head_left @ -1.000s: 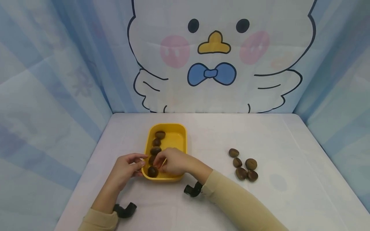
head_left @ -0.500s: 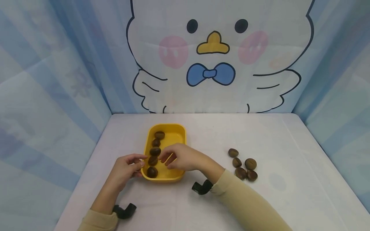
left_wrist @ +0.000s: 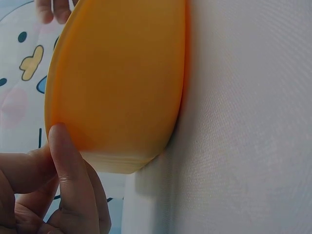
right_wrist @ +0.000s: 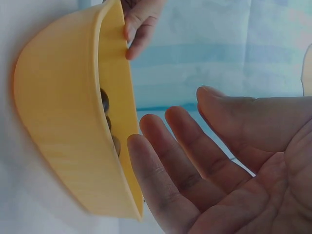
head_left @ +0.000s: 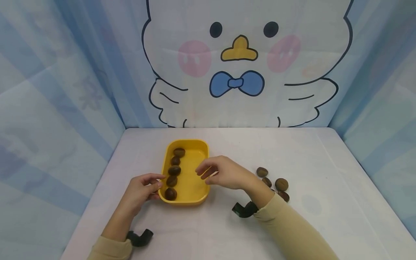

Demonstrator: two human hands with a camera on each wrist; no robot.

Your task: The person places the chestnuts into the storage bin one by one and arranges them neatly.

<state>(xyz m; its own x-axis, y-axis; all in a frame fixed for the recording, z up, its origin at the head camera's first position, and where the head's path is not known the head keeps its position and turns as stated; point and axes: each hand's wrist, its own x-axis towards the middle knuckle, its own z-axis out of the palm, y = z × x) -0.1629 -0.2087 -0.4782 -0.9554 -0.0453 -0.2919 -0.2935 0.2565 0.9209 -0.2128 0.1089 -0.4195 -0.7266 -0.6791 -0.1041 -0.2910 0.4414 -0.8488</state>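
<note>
Several brown chestnuts lie in a row along the left side of a yellow tray. My left hand holds the tray's left rim near the front corner; in the left wrist view a fingertip presses on the tray's outer wall. Over the tray's right edge hovers my right hand, its fingers loosely bent with nothing between them. The right wrist view shows its bare palm beside the tray wall.
A loose group of chestnuts lies on the white table to the right, partly hidden by the right forearm. Black wrist-worn pieces stick out at both cuffs. A curtain with a cartoon bird hangs behind.
My right hand has come off the front chestnuts in the row and moved right and up to the tray's right edge. The left hand and tray stay put.
</note>
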